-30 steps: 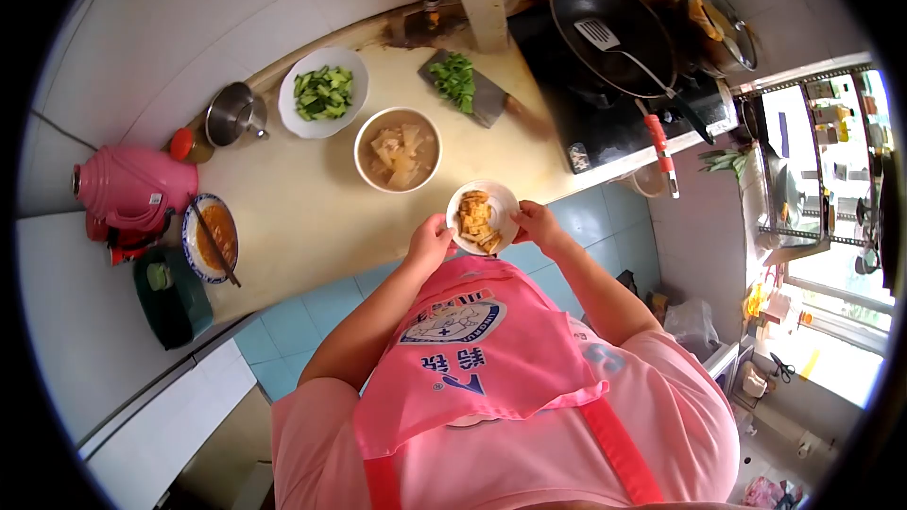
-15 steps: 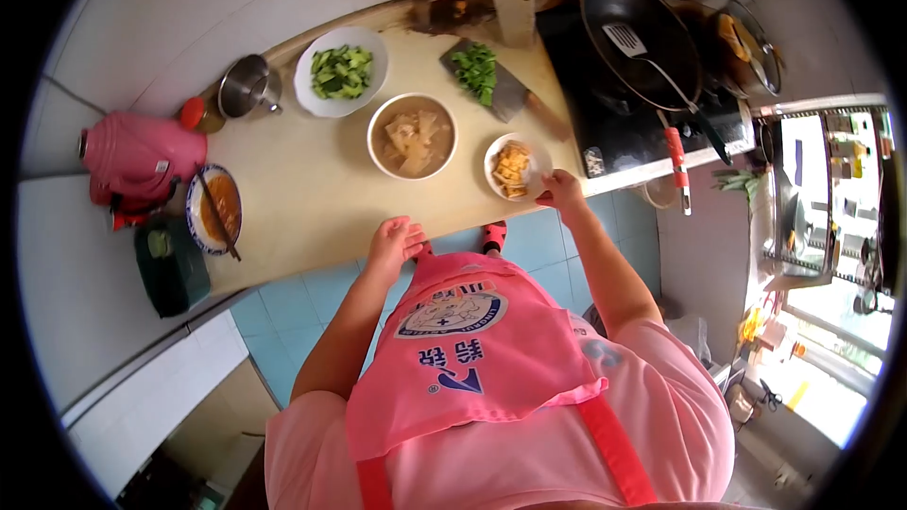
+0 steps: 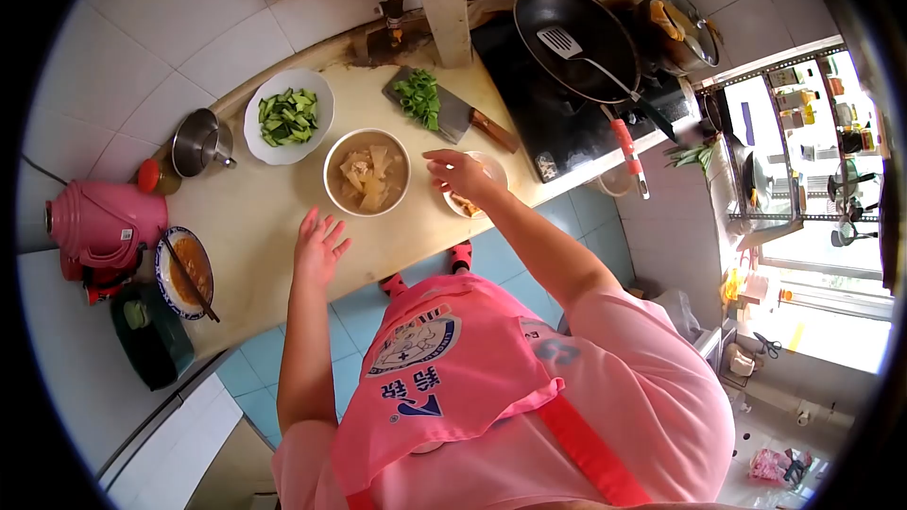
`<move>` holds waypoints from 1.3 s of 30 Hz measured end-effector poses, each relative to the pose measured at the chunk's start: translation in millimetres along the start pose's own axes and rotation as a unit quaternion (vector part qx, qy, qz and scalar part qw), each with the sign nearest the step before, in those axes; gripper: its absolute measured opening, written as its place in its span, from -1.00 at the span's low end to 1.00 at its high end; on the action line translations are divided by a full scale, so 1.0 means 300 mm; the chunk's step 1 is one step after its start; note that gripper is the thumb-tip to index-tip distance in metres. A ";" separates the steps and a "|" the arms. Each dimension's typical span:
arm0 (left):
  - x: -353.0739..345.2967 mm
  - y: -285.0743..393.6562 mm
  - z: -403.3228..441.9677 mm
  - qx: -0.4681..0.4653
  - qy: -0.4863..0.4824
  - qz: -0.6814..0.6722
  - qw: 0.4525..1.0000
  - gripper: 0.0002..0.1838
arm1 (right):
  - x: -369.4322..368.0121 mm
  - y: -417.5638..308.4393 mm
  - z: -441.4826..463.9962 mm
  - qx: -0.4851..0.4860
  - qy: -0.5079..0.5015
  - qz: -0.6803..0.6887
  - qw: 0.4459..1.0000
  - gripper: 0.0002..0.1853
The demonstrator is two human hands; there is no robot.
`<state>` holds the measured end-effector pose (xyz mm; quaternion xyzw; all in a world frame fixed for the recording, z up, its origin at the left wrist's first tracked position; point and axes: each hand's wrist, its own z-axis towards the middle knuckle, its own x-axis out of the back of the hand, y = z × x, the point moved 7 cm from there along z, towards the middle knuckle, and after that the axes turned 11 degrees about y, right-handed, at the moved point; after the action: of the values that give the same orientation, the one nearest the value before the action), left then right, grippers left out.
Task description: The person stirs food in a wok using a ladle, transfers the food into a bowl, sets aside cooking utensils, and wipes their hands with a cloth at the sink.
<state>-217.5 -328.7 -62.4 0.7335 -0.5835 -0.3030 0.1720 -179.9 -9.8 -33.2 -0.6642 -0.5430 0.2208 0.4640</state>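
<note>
My left hand (image 3: 321,246) is held over the front of the counter, fingers spread, holding nothing. My right hand (image 3: 460,176) reaches over a small white plate (image 3: 500,171) of yellowish-brown pieces and partly hides it. Its fingers are apart and point at a white bowl (image 3: 367,213), with nothing visible in them. Pale slices sit in liquid inside that bowl, which stands between my hands. Behind it, chopped greens (image 3: 419,100) lie on the blade of a cleaver (image 3: 493,129). Cut green cucumber-like pieces (image 3: 288,117) fill a white dish (image 3: 322,125) to the left.
On the right, a black wok (image 3: 539,9) with a slotted turner (image 3: 559,42) sits on the stove (image 3: 515,85), beside a lidded pot (image 3: 704,47). At left are a metal pot (image 3: 196,142), a pink thermos (image 3: 113,222), and a patterned bowl (image 3: 207,264) with chopsticks (image 3: 189,279).
My right hand has let go of the small plate's edge and moved left over it toward the bowl. My left hand has risen over the counter with its fingers spreading. The view has shifted.
</note>
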 end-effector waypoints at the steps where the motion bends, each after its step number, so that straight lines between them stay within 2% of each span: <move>1: -0.003 0.006 0.017 -0.001 0.001 -0.001 1.000 -0.49 | -0.031 -0.005 0.018 -0.011 -0.017 0.019 1.000 -0.61; 3: -0.043 0.022 0.031 0.003 -0.064 -0.019 0.998 -0.43 | -0.055 -0.014 0.044 -0.035 -0.028 0.046 0.998 -0.60; 6: -0.078 0.026 0.052 0.004 -0.066 -0.005 0.998 -0.42 | -0.116 0.033 0.109 -0.068 -0.074 0.110 0.989 -0.54; 10: -0.112 0.042 0.065 0.000 -0.064 -0.011 0.998 -0.47 | -0.158 -0.023 0.088 -0.069 -0.096 0.096 0.988 -0.54; 12: -0.155 0.061 0.044 -0.003 -0.109 -0.008 0.994 -0.51 | -0.165 -0.043 0.080 -0.074 -0.112 0.101 0.986 -0.54; 19: -0.175 0.059 0.059 -0.009 -0.109 -0.027 0.994 -0.55 | -0.179 -0.022 0.102 -0.112 -0.123 0.118 0.979 -0.51; 29: -0.157 0.043 0.075 -0.029 -0.072 -0.028 0.997 -0.55 | -0.191 -0.023 0.107 -0.104 -0.143 0.144 0.974 -0.52; 39: -0.013 0.053 0.052 -0.049 -0.053 -0.041 0.997 -0.53 | -0.318 -0.046 0.066 -0.091 -0.174 0.113 0.974 -0.55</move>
<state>-240.2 -327.4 -63.7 0.7305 -0.5457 -0.3764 0.1642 -232.6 -91.0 -50.9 -0.7124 -0.5546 0.3332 0.2719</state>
